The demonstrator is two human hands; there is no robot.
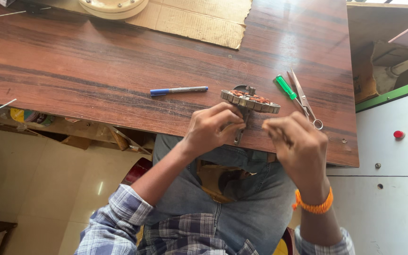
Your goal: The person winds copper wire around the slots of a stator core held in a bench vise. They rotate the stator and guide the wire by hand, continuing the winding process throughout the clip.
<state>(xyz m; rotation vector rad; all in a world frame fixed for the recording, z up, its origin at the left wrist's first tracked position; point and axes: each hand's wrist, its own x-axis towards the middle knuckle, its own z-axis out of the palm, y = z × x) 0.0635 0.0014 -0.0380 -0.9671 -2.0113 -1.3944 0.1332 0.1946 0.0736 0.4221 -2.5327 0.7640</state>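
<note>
1. Head view, looking down: a person sits at a dark wooden tabletop (95,71), knees in blue jeans below its near edge, checked shirt sleeves at the bottom of the picture

2. Left hand (209,130): its fingers (227,115) are curled closed around the lower part of a round wound motor stator (250,100), a toothed metal disc with copper-coloured coils. The disc stands on edge at the near rim of the tabletop, tilted toward the person, seemingly propped so the coils face up and can be reached

3. Right hand (298,146): it sits just right of the disc, fingers pinched narrowly together as if gripping something thin. What they pinch is too small to see; a fine wire is possible but I cannot tell. An orange band circles that wrist

4. Just beyond the right hand lie a green-handled screwdriver (285,87) and a pair of scissors (305,100), side by side and nearly touching, close enough to pick up without stretching

5. A blue-capped pen (178,89) lies to the left of the disc, apart from it

6. At the far edge rests a sheet of cardboard (199,21) with a pale round object (113,7) partly on it, cut off by the frame

7. Right of the tabletop stands a white cabinet (393,156) with a red button
</note>
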